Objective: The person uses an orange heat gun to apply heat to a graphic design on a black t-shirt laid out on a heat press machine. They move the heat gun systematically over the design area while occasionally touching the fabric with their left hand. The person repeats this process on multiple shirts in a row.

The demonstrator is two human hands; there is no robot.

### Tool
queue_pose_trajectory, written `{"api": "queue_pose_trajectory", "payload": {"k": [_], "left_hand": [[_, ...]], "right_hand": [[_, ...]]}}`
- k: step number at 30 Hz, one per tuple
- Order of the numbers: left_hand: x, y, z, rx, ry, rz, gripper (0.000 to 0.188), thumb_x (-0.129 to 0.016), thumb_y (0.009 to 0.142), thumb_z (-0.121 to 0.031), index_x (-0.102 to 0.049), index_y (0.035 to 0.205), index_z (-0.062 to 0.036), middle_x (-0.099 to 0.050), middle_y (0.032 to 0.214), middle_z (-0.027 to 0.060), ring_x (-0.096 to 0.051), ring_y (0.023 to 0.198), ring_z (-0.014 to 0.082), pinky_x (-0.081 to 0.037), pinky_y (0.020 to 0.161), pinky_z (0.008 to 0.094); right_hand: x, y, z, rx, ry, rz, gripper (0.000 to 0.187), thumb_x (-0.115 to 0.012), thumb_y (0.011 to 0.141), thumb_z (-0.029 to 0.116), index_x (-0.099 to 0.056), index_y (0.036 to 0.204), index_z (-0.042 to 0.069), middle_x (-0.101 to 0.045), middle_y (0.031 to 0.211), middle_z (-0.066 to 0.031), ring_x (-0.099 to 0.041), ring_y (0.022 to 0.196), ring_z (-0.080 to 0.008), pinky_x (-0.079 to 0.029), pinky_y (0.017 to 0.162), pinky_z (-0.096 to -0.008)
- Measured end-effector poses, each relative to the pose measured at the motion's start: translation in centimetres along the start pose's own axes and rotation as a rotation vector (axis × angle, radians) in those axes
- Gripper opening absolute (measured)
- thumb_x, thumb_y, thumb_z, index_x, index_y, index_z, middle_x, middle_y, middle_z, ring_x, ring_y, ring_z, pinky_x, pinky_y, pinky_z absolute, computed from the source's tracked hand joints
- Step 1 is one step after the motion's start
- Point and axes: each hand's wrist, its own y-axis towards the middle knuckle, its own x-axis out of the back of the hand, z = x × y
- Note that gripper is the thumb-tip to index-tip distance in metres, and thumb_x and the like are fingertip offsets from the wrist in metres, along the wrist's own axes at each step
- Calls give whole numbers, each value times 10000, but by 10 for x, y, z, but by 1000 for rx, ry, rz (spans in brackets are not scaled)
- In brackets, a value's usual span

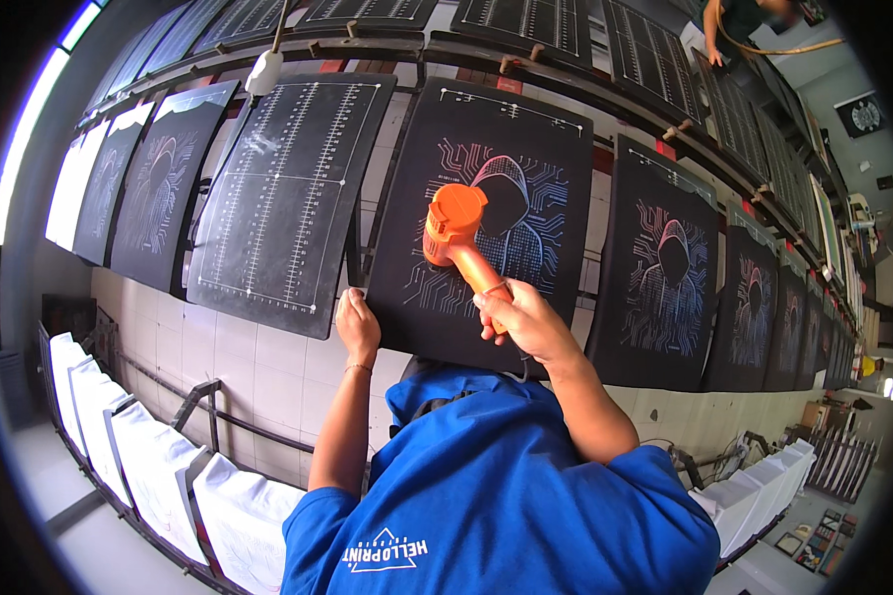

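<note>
My right hand [526,322] is wrapped round the handle of an orange hair dryer [456,220], held over a black T-shirt [417,317] stretched on a printing board. The shirt's print [506,208] shows a hooded figure amid circuit-like lines, shading from pink to blue; the dryer hides part of it. Against the lower left edge of this shirt, my left hand [357,325] has its fingers drawn together; what they pinch is hidden. Left of that hand is a bare black board [278,188] with white ruler marks.
More black shirts with the same print [665,268] lie on boards to the right, and others [159,183] to the left. Behind runs a rail [367,48] with further marked boards. White cloths [159,466] hang on a rack behind me. Another person's hand [714,55] is at far right.
</note>
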Motion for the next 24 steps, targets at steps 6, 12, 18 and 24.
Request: {"api": "queue_pose_trajectory", "payload": {"k": [6,12,18,24], "left_hand": [[4,-4,0,76,-127,-20,420,-289,1023,-267,-582,898,7,-573,776,159,-566,746,337,-434,702,414],[5,-4,-2,61,-150,-24,429,-279,1023,-272,-586,902,3,-574,785,157,-566,758,334,-434,714,406],[1,-4,4,15,-146,-91,457,-270,1032,-276,-588,880,15,-574,746,151,-574,704,293,-449,679,387],[4,-5,1,57,-178,-57,428,-276,1028,-268,-569,865,-2,-560,764,151,-564,735,328,-435,694,406]], "right_hand": [[-12,14,-2,1,-37,64,311,-616,910,308,-538,963,12,-567,769,-30,-589,639,-91,-475,544,-222],[-19,21,-2,24,-55,53,303,-620,911,310,-540,957,22,-569,754,-18,-578,623,-83,-471,539,-222],[-13,33,7,70,-79,71,302,-636,902,327,-542,926,41,-562,737,0,-576,621,-75,-469,540,-213],[-16,28,6,45,-99,55,299,-628,906,314,-547,948,29,-572,739,-12,-579,622,-76,-467,530,-218]]}}
